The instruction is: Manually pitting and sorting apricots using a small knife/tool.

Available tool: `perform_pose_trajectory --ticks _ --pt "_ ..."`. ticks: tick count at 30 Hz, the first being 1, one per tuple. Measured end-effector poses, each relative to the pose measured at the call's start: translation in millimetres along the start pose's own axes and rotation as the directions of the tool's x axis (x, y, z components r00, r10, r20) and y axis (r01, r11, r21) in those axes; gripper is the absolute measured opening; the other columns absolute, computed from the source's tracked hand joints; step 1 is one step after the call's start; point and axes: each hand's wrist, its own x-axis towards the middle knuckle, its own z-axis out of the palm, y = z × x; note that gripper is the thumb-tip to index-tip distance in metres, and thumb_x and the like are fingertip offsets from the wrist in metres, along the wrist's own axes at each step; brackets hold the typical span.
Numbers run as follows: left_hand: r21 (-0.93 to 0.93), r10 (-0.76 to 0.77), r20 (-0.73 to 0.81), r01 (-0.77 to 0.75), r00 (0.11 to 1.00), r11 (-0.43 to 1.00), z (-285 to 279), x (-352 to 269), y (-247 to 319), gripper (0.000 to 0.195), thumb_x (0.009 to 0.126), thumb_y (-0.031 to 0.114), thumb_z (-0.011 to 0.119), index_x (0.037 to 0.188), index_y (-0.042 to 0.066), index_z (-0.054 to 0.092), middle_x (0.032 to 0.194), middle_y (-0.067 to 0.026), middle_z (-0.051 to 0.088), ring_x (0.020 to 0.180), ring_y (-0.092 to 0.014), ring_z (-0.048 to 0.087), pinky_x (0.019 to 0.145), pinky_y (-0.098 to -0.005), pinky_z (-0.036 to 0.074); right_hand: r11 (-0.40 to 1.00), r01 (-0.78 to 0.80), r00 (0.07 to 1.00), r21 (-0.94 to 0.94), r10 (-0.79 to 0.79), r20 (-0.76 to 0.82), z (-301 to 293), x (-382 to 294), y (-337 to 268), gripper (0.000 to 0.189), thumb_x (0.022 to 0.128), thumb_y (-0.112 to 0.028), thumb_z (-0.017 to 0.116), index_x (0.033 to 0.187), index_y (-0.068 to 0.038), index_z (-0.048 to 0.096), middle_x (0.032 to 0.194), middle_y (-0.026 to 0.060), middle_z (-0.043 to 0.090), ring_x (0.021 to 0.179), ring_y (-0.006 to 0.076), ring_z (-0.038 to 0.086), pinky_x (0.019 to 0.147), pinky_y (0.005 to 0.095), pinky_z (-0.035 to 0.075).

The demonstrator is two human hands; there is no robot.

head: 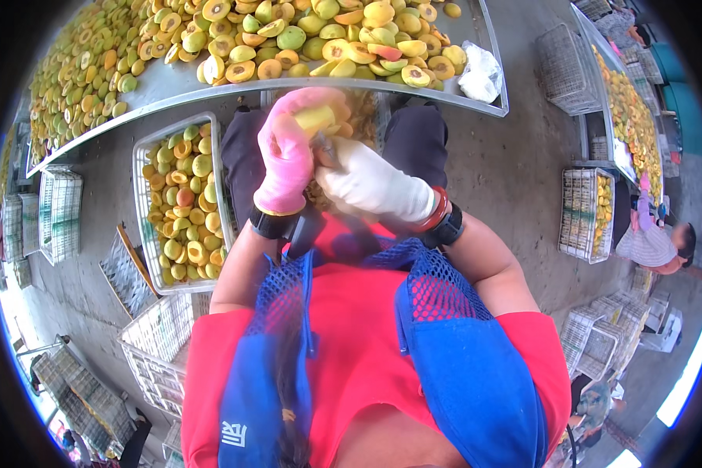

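Note:
My left hand [284, 155], in a pink glove, is shut on a yellow peach piece [315, 119] just beyond the table's near edge. My right hand [374, 178], in a white glove, grips a small metal tool [324, 146] against the fruit. Motion blur hides the tool's exact shape. Both hands meet above my lap, between my knees. Below them stands a crate [381, 114] with blurred peach scraps, largely hidden by my hands. Ahead, a heap of cut peaches [327, 41] covers much of the metal table [234, 92]; several halves show pits or pit hollows.
A white crate [216, 169] of peach halves stands by my left knee. Behind it are a woven-seat stool [130, 272] and another white crate [152, 357]. A crumpled plastic bag [479, 71] lies at the table's right corner. At far right, a person [655, 240] sits beside another peach-covered table.

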Motion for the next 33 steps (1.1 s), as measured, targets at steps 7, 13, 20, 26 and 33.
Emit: perform_pose_trajectory --ticks 7,13,20,26,33 --pt "0.029 0.286 -0.001 -0.286 0.958 0.958 -2.4 0.2 -17.5 0.066 0.094 0.059 0.052 0.113 -0.003 0.059 0.117 -0.0167 0.062 0.095 -0.026 0.066 0.083 -0.0381 0.057 0.992 0.072 0.995 -0.103 -0.078 -0.057 0.0 3.1 3.7 0.01 0.092 -0.014 0.054 0.093 -0.005 0.05 0.062 0.006 0.054 0.045 0.0159 0.053 0.041 0.032 0.041" --pt "0.087 0.153 0.027 -0.154 0.988 0.984 -1.0 -1.7 10.0 0.027 0.098 0.014 0.054 0.116 -0.005 0.06 0.111 -0.0127 0.066 0.096 -0.018 0.065 0.084 -0.0308 0.054 0.92 0.103 0.964 -0.379 -0.186 -0.19 13.9 0.1 2.8 0.02 0.091 -0.007 0.054 0.111 -0.002 0.055 0.093 0.0029 0.062 0.083 0.0199 0.059 0.076 0.0364 0.05" --pt "0.022 0.061 -0.099 -0.059 0.993 0.998 -3.1 -2.0 10.1 0.03 0.102 0.02 0.047 0.112 -0.005 0.061 0.1 -0.0127 0.069 0.08 -0.017 0.067 0.072 -0.0292 0.055 0.932 -0.211 0.977 0.294 0.186 0.108 6.6 0.2 -16.5 0.013 0.089 -0.012 0.057 0.094 -0.001 0.053 0.064 0.0145 0.057 0.052 0.0295 0.058 0.049 0.039 0.046" --pt "-0.009 0.09 -0.162 -0.092 0.983 0.996 5.9 -0.1 16.5 0.031 0.103 0.021 0.048 0.11 -0.006 0.061 0.099 -0.013 0.069 0.077 -0.017 0.066 0.07 -0.0292 0.055 0.769 0.369 0.832 -0.521 -0.523 -0.183 15.7 15.1 7.6 0.012 0.089 -0.011 0.055 0.095 0.0 0.053 0.063 0.0117 0.057 0.051 0.0236 0.056 0.048 0.0365 0.046" --pt "0.051 0.087 -0.079 -0.083 0.993 0.995 1.5 3.1 16.9 0.034 0.104 0.025 0.047 0.108 -0.006 0.062 0.096 -0.0126 0.069 0.075 -0.015 0.065 0.07 -0.0282 0.054 0.943 0.169 0.969 -0.287 -0.212 -0.125 9.5 12.9 2.0 0.016 0.089 -0.012 0.057 0.094 0.002 0.052 0.066 0.0179 0.059 0.055 0.0324 0.06 0.05 0.0397 0.048"
